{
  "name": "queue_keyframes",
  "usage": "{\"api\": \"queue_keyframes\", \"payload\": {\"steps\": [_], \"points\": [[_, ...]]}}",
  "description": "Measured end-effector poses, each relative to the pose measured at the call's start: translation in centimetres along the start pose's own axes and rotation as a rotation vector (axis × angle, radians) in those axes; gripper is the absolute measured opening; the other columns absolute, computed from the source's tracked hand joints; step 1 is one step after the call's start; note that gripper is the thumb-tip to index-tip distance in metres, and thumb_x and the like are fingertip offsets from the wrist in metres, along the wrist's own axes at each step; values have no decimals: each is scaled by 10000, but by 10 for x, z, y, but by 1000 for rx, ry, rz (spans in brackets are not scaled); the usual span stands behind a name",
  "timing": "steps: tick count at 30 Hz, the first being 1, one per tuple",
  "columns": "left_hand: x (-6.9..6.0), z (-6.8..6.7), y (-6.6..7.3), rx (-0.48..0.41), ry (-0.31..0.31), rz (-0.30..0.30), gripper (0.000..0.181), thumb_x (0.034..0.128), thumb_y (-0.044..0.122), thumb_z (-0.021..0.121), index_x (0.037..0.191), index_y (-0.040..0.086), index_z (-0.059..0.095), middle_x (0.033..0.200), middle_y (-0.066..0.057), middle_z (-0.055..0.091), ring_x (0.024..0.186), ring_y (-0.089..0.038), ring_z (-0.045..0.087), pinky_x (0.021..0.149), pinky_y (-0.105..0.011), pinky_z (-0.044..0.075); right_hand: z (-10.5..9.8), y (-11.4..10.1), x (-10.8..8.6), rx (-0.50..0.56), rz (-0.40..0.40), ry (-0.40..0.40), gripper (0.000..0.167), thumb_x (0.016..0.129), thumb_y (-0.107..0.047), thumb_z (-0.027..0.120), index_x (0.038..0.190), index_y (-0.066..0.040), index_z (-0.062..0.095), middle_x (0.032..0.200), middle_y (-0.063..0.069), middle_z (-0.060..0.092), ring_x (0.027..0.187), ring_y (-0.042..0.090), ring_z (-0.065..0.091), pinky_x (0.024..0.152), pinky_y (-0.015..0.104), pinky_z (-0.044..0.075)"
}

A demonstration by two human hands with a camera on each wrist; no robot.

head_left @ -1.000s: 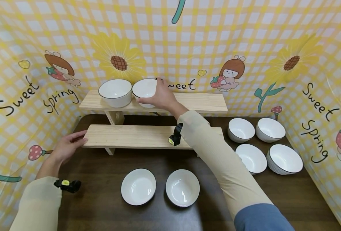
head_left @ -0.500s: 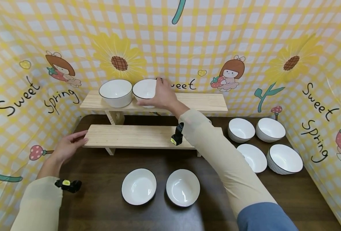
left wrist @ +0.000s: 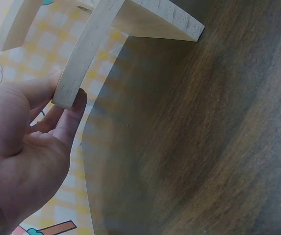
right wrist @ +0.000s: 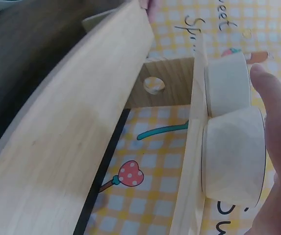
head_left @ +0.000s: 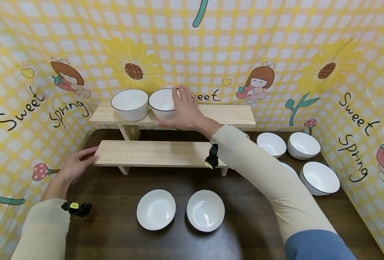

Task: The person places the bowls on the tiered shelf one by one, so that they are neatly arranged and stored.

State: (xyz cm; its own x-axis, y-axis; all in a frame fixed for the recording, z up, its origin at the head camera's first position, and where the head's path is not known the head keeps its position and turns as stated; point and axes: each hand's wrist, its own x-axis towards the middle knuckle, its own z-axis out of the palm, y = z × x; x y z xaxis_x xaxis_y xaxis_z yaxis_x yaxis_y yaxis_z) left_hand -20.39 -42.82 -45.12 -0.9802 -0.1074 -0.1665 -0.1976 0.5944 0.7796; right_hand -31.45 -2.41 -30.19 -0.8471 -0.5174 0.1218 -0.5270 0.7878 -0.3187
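Note:
My left hand (head_left: 74,167) pinches the left end of the lower board of a two-step wooden shelf (head_left: 153,153); in the left wrist view the thumb and fingers lie on opposite faces of the board end (left wrist: 81,68). On the upper board (head_left: 226,115) stand two white dark-rimmed bowls side by side, a left bowl (head_left: 130,104) and a right bowl (head_left: 162,100). At the right bowl's right side is my right hand (head_left: 189,113), fingers extended and thumb spread in front. Whether it still touches the bowl (right wrist: 232,156) cannot be told.
Two white bowls, one on the left (head_left: 156,209) and one on the right (head_left: 206,211), stand on the dark table (head_left: 114,231) before the shelf. Several more, including a patterned bowl (head_left: 320,178), stand at the right; the right sleeve (head_left: 260,169) partly covers one. A checked cloth (head_left: 198,47) hangs behind.
My right hand has loosened from the right bowl on the upper board, its fingers straightening, and its forearm has shifted right. The bowls and my left hand stay put.

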Motion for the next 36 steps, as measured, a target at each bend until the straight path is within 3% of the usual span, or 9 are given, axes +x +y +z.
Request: {"api": "queue_keyframes", "payload": {"steps": [8, 16, 20, 25, 28, 32, 36], "points": [[0, 0, -1, 5, 5, 10, 677, 1041, 447, 551, 1554, 32, 396, 1518, -279, 427, 1207, -223, 483, 775, -105, 425, -2, 3, -32, -39, -98, -92, 1242, 845, -799, 573, 1630, -70, -56, 1695, 166, -89, 1549, 292, -132, 1205, 619, 11], [-1, -1, 0, 26, -2, -5, 674, 1050, 454, 526, 1562, 40, 383, 1544, -284, 396, 1290, -345, 451, 859, -219, 444, -5, 10, -66, -27, -176, -149, 1194, 874, -760, 582, 1635, -83, -42, 1698, 160, -71, 1549, 310, -120, 1191, 644, -10], [-2, 0, -2, 26, -3, 3, 667, 1049, 443, 534, 1555, 33, 393, 1537, -288, 404, 1268, -330, 463, 787, -132, 427, -3, 15, -78, -46, -197, -177, 1198, 870, -761, 586, 1635, -86, -42, 1700, 159, -54, 1554, 306, -92, 1191, 648, 4], [-3, 0, -3, 20, -4, 12, 656, 1053, 429, 535, 1555, 30, 394, 1532, -286, 410, 1197, -223, 500, 790, -121, 443, -3, 24, -90, -50, -200, -188, 1183, 869, -738, 612, 1639, -73, 9, 1699, 170, -10, 1556, 337, -24, 1192, 647, 14], [-3, 0, -2, 21, -7, 3, 659, 1053, 434, 531, 1560, 39, 387, 1534, -281, 410, 1181, -194, 509, 848, -194, 477, -4, 29, -98, -53, -204, -193, 1178, 871, -732, 619, 1639, -73, 17, 1697, 176, -8, 1554, 350, -10, 1193, 647, 16], [-2, 0, 0, 26, -9, -1, 670, 1051, 452, 523, 1565, 46, 382, 1540, -280, 405, 1242, -281, 488, 888, -266, 478, -8, 37, -110, -32, -217, -190, 1172, 868, -714, 641, 1639, -65, 45, 1695, 184, 24, 1555, 347, 11, 1198, 636, 26], [-2, -1, 0, 25, -5, 4, 681, 1045, 466, 528, 1562, 45, 387, 1542, -286, 399, 1281, -345, 458, 827, -188, 447, -7, 47, -126, 7, -252, -164, 1157, 860, -672, 687, 1635, -48, 96, 1682, 197, 97, 1549, 344, 65, 1204, 622, 67]]}}
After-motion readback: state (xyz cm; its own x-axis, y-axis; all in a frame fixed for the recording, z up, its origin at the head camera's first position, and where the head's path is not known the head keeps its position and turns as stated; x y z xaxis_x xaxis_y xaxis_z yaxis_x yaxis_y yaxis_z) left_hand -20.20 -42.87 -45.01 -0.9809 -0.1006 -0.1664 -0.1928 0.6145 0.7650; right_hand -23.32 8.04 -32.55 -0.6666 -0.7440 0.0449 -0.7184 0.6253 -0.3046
